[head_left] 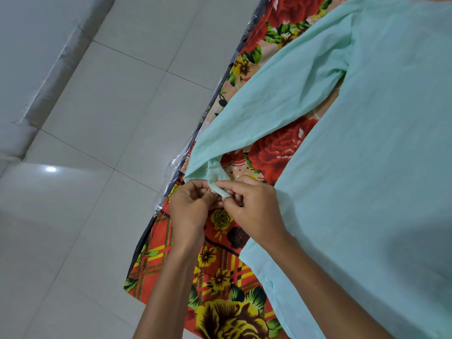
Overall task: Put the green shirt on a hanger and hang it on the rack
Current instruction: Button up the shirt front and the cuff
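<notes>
Head view: green shirt [354,155] lies flat across the floral sheet [220,277] at three o'clock; left hand [193,204] and right hand [254,206] both pinch its cuff [217,177], probably to straighten the sleeve for hanging.

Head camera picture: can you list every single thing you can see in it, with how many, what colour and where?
green shirt: one, pale mint green, spread flat on the floral cloth, filling the right side.
shirt sleeve: one, same green, stretched toward the cloth's left edge; its cuff is pinched by both hands.
floral cloth: one, red and orange with yellow flowers and green leaves, under the shirt.
clear plastic: one strip, see-through, along the cloth's left edge.
tiled floor: white tiles, left half.
hanger and rack: none in view.
left hand: one, pinching the cuff from the left.
right hand: one, pinching the cuff from the right.
</notes>
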